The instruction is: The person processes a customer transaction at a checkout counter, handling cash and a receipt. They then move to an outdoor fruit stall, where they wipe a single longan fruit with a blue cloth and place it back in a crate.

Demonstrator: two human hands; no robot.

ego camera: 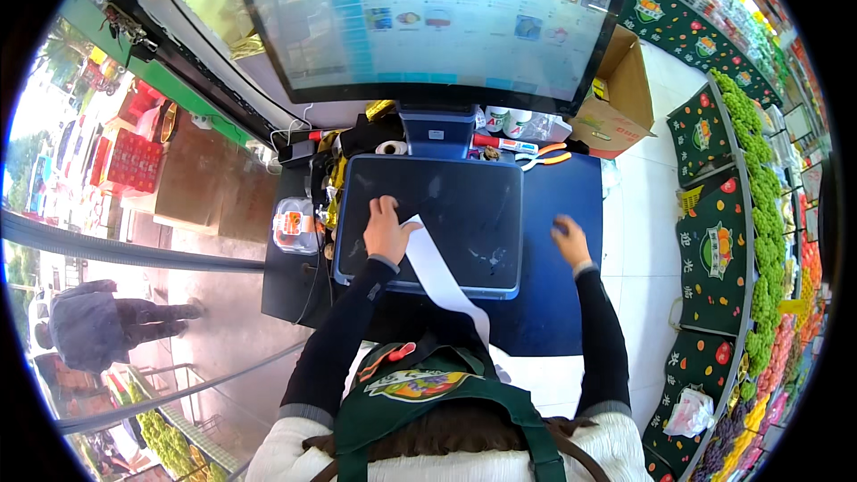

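My left hand (387, 231) is over the left part of a dark weighing-scale platform (462, 207), its thumb and fingers pinching the upper end of a long white paper strip (435, 274). The strip curls down over the platform's front edge towards my green apron (428, 375). Right of the platform, above the dark blue tabletop (549, 308), my right hand (569, 239) is raised with bent fingers; no object shows in it, and the inside of its grip is hard to make out. A large lit touchscreen (428, 20) stands behind the platform on a dark blue stand (435, 130).
Orange-handled pliers (546, 156), a red marker (505, 144) and a paper roll (391, 147) lie behind the platform. A clear plastic box (296, 224) and cables sit at its left. An open cardboard box (612, 100) stands back right. Fruit displays (756, 214) line the right; a person (100, 325) is far left.
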